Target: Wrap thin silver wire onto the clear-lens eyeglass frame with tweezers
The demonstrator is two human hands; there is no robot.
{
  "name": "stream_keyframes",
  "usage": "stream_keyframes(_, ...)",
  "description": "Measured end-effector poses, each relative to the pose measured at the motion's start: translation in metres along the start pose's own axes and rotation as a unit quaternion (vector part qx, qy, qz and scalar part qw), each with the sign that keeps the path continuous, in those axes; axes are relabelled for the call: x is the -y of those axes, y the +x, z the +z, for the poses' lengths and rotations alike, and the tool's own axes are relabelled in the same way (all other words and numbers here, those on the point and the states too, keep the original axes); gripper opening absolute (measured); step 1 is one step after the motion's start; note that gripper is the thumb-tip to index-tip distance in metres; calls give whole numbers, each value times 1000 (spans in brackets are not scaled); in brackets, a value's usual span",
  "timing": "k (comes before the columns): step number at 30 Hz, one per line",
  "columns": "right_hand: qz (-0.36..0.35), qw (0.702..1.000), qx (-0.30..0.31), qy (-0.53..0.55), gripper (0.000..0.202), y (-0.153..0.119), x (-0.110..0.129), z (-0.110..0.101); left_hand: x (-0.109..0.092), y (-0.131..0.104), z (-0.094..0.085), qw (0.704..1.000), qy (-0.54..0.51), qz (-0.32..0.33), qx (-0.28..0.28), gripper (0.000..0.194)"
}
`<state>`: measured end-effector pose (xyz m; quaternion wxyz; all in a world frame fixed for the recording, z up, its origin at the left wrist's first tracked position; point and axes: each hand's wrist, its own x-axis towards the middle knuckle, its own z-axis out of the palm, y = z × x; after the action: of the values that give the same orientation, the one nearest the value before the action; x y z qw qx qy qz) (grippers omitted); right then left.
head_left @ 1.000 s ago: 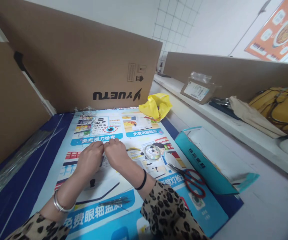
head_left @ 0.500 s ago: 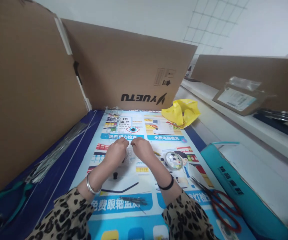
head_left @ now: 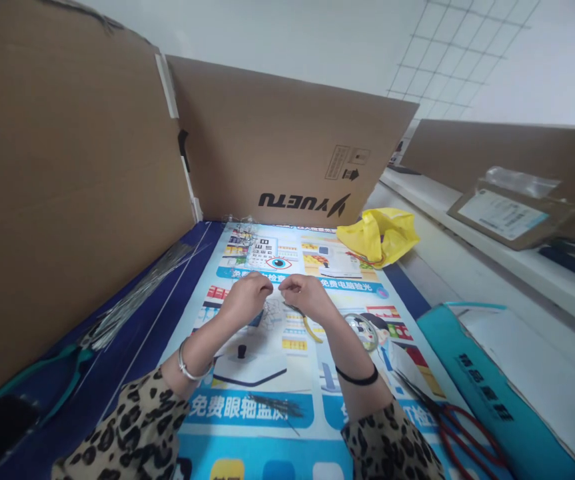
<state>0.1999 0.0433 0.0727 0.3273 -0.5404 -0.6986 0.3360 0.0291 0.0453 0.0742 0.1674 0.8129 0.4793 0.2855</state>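
Note:
My left hand (head_left: 248, 300) and my right hand (head_left: 310, 298) face each other over the middle of the poster-covered table, a small gap between them. Both pinch thumb against fingers; whatever sits in the fingertips is too fine to make out. Just below them shows a pale tangle of thin wire (head_left: 273, 316), and I cannot tell whether it hangs or lies flat. Partly under my right hand are yellow-handled pliers (head_left: 311, 328). A roll of clear tape (head_left: 362, 332) lies right of my right wrist. Short dark wire pieces (head_left: 280, 405) rest between my forearms.
Red-handled scissors (head_left: 460, 427) and a teal box (head_left: 487, 380) are at the right. A wire bundle (head_left: 137, 300) and green-handled pliers (head_left: 62, 380) lie left. Clear wire pieces (head_left: 242, 230) and a yellow bag (head_left: 382, 237) sit before the cardboard wall (head_left: 287, 133).
The view has shifted, so the scene sits further right. My hands have parted slightly, and more of the yellow-handled pliers shows under my right hand.

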Motion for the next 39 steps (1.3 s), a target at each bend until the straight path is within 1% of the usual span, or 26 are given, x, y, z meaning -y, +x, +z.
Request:
stream_keyframes(5, 29, 994, 20, 104, 16, -2, 8, -4, -2, 1, -7, 997, -71, -24, 1, 13)
stream_keyframes(9, 39, 985, 20, 168, 17, -3, 13, -5, -1, 1, -7, 992, -121, -41, 2, 12)
stream_keyframes(12, 40, 971, 12, 234, 17, -4, 16, -4, 0, 1, -5, 974, -215, -69, 5, 11)
stream_keyframes(15, 31, 965, -1, 261, 17, -4, 17, -3, 1, 1, -2, 950, -299, -91, 5, 9)
stream_keyframes(23, 27, 963, -24, 269, 16, -4, 18, 1, -1, 2, 0, 904, -407, -132, 4, 11)
stream_keyframes(25, 24, 962, -25, 270, 16, -4, 17, 2, 0, 2, 2, 898, -418, -134, -1, 12)
stream_keyframes(32, 24, 977, -38, 211, 17, 0, 10, 6, 5, 3, 12, 904, -410, -125, -3, 9)
stream_keyframes(36, 16, 987, -52, 152, 11, 2, 4, 7, 4, 3, 15, 916, -384, -117, -3, 4)
stream_keyframes(39, 10, 991, -64, 116, 9, 2, 2, 9, 6, 2, 17, 928, -356, -113, -16, 4)
